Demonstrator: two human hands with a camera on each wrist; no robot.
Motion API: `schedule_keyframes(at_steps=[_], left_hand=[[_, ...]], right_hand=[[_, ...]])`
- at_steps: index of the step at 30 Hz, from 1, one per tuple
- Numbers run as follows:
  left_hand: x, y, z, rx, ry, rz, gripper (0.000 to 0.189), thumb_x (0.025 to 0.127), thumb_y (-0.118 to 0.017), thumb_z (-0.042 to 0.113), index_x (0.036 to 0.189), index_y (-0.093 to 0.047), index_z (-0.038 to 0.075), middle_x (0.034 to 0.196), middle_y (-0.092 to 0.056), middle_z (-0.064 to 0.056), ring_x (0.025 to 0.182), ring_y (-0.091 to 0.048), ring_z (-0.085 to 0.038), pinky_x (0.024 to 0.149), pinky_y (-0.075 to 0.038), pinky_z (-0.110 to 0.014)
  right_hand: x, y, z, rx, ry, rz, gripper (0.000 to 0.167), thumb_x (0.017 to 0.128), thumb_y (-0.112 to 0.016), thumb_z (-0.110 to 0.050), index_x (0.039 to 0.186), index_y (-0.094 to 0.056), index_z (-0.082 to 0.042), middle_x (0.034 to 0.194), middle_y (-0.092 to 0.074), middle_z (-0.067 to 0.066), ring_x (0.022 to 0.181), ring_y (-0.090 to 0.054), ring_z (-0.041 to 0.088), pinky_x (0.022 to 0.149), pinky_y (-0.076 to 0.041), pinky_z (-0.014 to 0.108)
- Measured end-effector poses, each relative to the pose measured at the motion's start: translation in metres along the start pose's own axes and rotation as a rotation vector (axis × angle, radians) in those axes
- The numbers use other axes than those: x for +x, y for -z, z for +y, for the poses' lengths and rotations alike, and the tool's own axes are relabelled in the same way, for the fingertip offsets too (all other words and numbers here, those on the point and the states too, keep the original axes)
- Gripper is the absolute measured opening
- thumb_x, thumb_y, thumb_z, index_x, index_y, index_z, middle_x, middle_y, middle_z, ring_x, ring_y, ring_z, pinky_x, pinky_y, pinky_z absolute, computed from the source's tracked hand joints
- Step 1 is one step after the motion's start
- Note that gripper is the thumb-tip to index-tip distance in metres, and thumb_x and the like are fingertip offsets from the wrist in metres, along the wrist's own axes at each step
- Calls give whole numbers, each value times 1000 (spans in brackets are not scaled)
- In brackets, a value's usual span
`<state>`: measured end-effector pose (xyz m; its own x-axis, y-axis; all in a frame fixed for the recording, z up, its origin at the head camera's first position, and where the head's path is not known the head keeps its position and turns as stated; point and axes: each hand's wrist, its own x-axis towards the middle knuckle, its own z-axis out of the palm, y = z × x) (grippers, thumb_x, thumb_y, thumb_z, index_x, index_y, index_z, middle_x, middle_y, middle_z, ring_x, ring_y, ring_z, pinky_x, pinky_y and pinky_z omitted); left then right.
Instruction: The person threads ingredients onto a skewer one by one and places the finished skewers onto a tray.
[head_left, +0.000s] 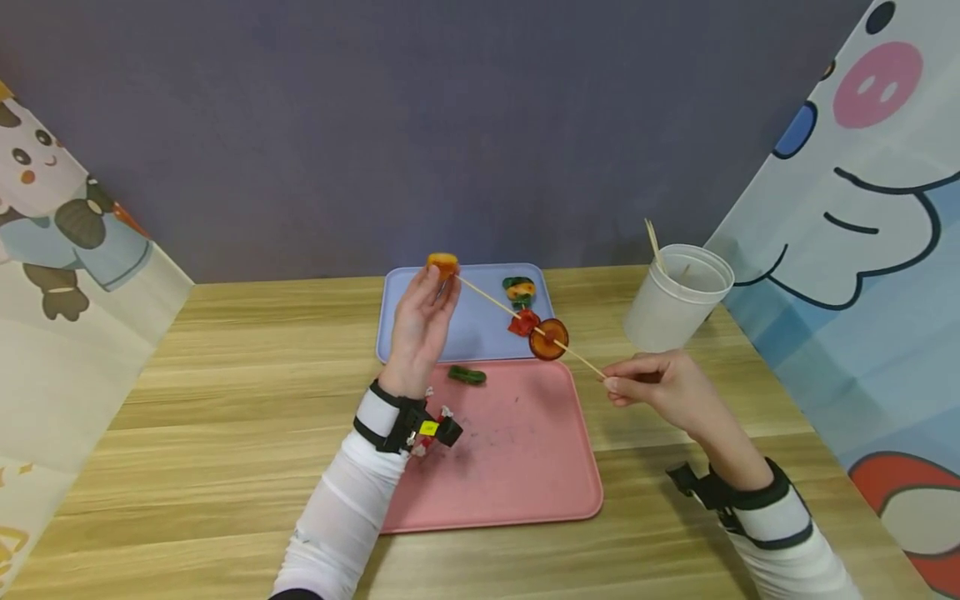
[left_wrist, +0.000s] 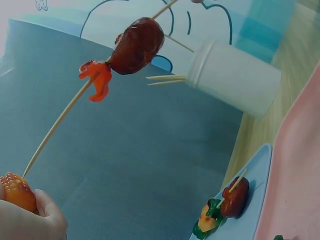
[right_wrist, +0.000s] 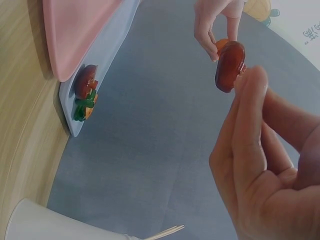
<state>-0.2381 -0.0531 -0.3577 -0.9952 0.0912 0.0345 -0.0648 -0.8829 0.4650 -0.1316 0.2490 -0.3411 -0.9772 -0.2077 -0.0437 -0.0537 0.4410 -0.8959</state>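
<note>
My left hand [head_left: 423,325] pinches a yellow-orange piece of corn [head_left: 442,264] above the blue tray. Between thumb and fingers, my right hand [head_left: 667,387] grips one end of a thin wooden skewer [head_left: 489,297]. A glossy brown round piece [head_left: 549,340] and a frilly red piece [head_left: 524,322] are threaded on it. In the left wrist view, the skewer's far tip meets the corn [left_wrist: 19,192]. My right fingers hide the skewer's near end in the right wrist view.
A blue tray [head_left: 480,333] holds another skewer with green, yellow and brown pieces [left_wrist: 235,197]. The pink tray [head_left: 525,450] in front carries a green piece [head_left: 467,375] and red-and-white pieces partly hidden by my left wrist. A white cup [head_left: 667,308] with skewers stands at right.
</note>
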Motion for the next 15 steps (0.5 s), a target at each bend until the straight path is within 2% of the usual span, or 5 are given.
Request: schedule_keyframes(at_steps=[10, 15], left_hand=[[0, 1, -1, 48, 6, 4, 17, 98, -48, 9, 113, -54, 5, 113, -56, -10, 108, -54, -21, 97, -44, -27], [0, 2, -1, 55, 7, 13, 16, 98, -47, 8, 113, -54, 5, 113, -56, -10, 108, -54, -21, 97, -44, -27]], right_hand=[[1, -1, -1, -14, 3, 2, 28, 87, -67, -7, 106, -65, 14, 88, -70, 17, 70, -69, 8, 66, -58, 28], [0, 0, -1, -19, -3, 2, 29, 87, -67, -8, 107, -65, 14, 89, -69, 23, 70, -69, 9, 66, -58, 31]])
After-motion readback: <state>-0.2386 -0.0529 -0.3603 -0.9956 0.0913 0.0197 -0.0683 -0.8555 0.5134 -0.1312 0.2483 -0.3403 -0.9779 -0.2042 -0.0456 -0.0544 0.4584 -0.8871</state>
